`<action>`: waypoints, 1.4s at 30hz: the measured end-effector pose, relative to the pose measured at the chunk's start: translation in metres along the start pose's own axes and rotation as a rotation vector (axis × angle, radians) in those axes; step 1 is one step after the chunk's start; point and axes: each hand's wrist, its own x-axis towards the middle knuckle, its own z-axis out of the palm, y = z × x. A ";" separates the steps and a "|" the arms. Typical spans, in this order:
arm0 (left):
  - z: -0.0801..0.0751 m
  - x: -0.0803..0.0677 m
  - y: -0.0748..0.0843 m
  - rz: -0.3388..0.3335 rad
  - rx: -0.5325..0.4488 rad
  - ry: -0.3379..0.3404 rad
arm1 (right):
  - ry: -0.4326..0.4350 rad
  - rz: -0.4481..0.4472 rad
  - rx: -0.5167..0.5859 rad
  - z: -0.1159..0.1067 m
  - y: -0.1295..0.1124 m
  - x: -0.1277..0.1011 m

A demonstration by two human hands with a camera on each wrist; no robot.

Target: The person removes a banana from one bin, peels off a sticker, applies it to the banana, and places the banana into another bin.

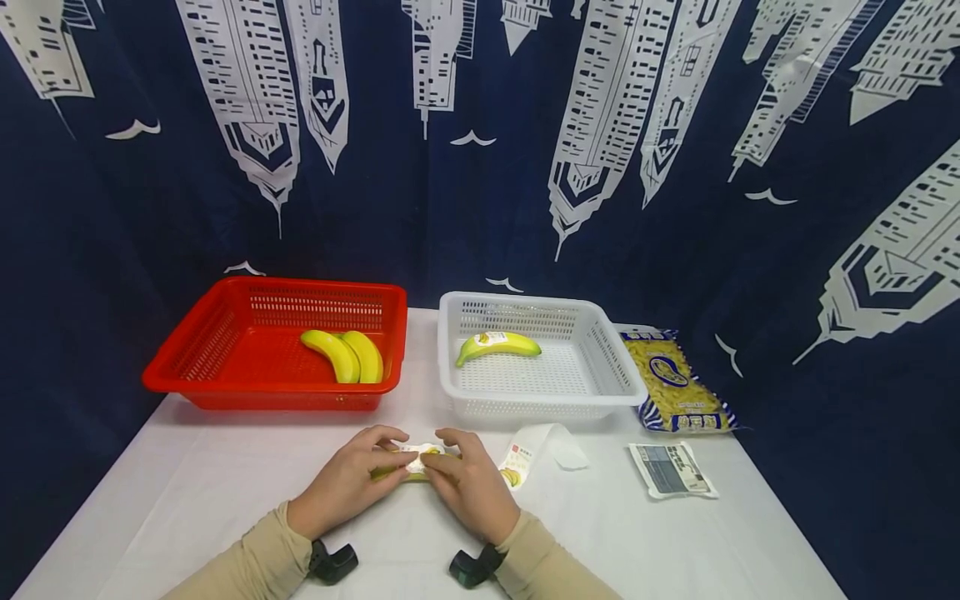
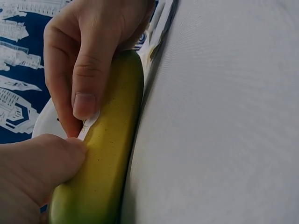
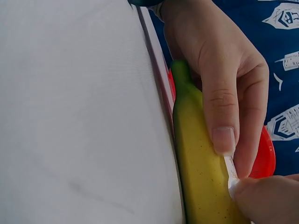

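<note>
A yellow banana [image 1: 387,472] with a green stem end lies on the white table [image 1: 225,492] near the front edge, a white label [image 1: 418,454] on its top. My left hand [image 1: 351,481] grips its left part, thumb and fingers curled round it. My right hand [image 1: 467,482] holds the right part, fingers on the label. In the left wrist view the right hand [image 2: 88,56] pinches the banana [image 2: 110,158] at the label's edge [image 2: 89,122], with the left hand [image 2: 32,168] beside it. The right wrist view shows the left hand [image 3: 219,84] on the banana [image 3: 201,182] and label [image 3: 230,170].
A red basket [image 1: 225,367] at back left holds two bananas [image 1: 348,356]. In the white basket [image 1: 615,375] beside it lies one labelled banana [image 1: 497,345]. A label sheet [image 1: 536,450], a small packet [image 1: 670,469] and a pasta bag [image 1: 675,383] lie to the right.
</note>
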 end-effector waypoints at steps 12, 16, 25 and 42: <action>0.000 0.002 0.005 -0.065 -0.003 -0.003 | -0.031 0.063 0.018 0.003 0.000 0.001; 0.001 0.001 0.005 -0.062 0.006 0.004 | -0.044 0.086 0.025 0.003 -0.002 0.002; -0.001 0.002 0.006 -0.121 0.012 -0.022 | -0.090 0.181 0.032 0.000 -0.007 0.005; -0.006 0.004 0.011 -0.322 0.012 -0.024 | -0.096 0.261 -0.015 -0.005 -0.009 0.002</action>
